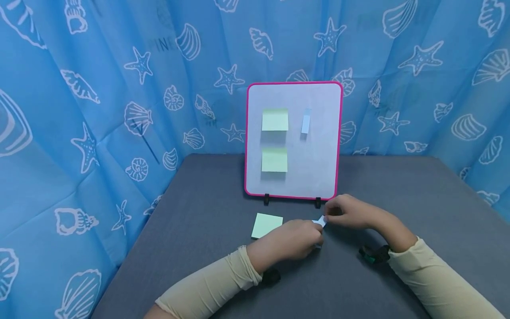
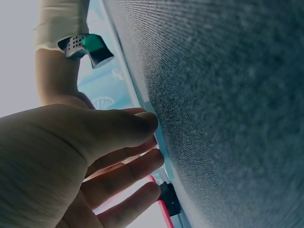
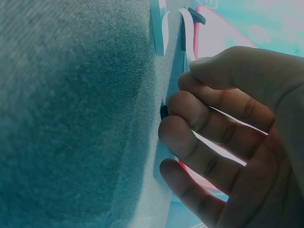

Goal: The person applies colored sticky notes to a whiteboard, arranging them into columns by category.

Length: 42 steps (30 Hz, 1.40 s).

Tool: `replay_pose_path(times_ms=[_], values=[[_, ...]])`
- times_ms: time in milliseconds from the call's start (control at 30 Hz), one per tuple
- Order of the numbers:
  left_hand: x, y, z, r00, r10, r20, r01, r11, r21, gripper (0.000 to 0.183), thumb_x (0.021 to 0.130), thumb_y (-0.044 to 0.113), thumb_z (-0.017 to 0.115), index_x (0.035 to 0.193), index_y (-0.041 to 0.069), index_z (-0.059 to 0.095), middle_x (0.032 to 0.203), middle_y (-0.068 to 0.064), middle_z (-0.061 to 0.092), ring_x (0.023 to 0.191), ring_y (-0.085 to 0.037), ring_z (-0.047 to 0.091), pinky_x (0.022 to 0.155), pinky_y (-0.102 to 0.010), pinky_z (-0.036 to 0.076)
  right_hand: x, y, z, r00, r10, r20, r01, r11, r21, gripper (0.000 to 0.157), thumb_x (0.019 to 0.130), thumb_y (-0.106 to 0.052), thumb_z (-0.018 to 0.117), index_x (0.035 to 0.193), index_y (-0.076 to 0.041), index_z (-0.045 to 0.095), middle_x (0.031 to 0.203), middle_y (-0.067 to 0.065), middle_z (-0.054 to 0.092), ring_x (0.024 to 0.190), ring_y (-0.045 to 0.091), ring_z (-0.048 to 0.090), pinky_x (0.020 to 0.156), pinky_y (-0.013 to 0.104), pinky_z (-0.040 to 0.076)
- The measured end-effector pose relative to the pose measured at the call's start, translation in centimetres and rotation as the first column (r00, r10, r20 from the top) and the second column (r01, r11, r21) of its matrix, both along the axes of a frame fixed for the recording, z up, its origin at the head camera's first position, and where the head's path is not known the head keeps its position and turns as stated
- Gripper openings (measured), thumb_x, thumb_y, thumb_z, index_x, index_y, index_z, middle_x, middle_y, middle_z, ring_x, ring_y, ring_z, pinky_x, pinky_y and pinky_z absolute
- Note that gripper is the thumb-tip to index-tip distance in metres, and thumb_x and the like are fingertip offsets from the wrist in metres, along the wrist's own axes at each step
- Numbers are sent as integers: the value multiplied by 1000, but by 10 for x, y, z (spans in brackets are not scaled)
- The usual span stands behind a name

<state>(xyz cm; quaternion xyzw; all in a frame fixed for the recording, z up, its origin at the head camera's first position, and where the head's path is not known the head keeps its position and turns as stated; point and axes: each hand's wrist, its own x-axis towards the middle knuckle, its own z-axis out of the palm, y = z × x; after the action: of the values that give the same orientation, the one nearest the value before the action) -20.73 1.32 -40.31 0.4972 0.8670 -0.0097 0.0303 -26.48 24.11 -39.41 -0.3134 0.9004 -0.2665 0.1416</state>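
A pad of narrow pale-blue sticky notes (image 2: 164, 147) lies on the grey table, its edges held between the thumb and fingers of my left hand (image 1: 291, 239). My right hand (image 1: 352, 212) pinches the end of a single blue sticky strip (image 3: 188, 33) between thumb and forefinger. That strip curves up from the pad in the right wrist view, and the other right fingers are loosely bent. From the head view, my left hand covers most of the pad. Just behind my left hand sits a pale-green sticky-note pad (image 1: 266, 225), partly overlapped by it.
A pink-framed whiteboard (image 1: 318, 173) stands on black feet (image 1: 317, 202) behind the hands. Two green notes (image 1: 275, 120) are stuck on its left side, one above the other, and one blue strip (image 1: 305, 124) at upper right. A blue seashell-print curtain (image 1: 223, 57) hangs behind the table.
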Motion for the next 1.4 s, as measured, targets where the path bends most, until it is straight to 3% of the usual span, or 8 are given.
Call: replay_pose_path(times_ms=[233,533,833,1200,1400], values=[[0,0,1,1000,6,11,-6,1000,7,22,103,20,72,123,23,81,111,6,75,89,-3,65,89,-12,55,0,1,1,1000,-3,-13,3,1000,-24,7,100,-16,73,97,-13,78,83,-7,67,76,9,59,72,24,56],[0,-1,-2,999,-25,-32,26,1000,15,21,103,19,71,121,22,82,107,6,75,82,-2,61,81,-10,53,-2,1,0,995,-66,-79,64,997,-34,5,101,-16,72,97,-13,74,84,-6,66,77,12,59,73,25,56],[0,0,-2,998,-39,-51,40,999,17,19,105,18,69,118,22,82,103,5,73,78,-2,57,75,-11,52,0,-1,2,986,-81,-148,72,995,-65,5,102,-15,71,99,-11,73,86,-5,66,79,11,59,75,25,56],[1,0,-2,992,-66,-111,68,997,18,17,105,19,69,113,21,83,98,6,73,73,-3,54,68,-12,50,0,0,1,958,-157,-240,152,988,-41,7,102,-18,70,98,-13,74,87,-5,69,80,11,59,76,29,57],[2,0,-2,993,-56,-101,58,998,16,16,105,19,69,113,21,83,98,6,73,74,-4,55,68,-13,49,-1,1,1,947,-190,-259,182,982,-54,7,102,-17,70,98,-13,74,87,-5,69,79,11,60,74,29,56]])
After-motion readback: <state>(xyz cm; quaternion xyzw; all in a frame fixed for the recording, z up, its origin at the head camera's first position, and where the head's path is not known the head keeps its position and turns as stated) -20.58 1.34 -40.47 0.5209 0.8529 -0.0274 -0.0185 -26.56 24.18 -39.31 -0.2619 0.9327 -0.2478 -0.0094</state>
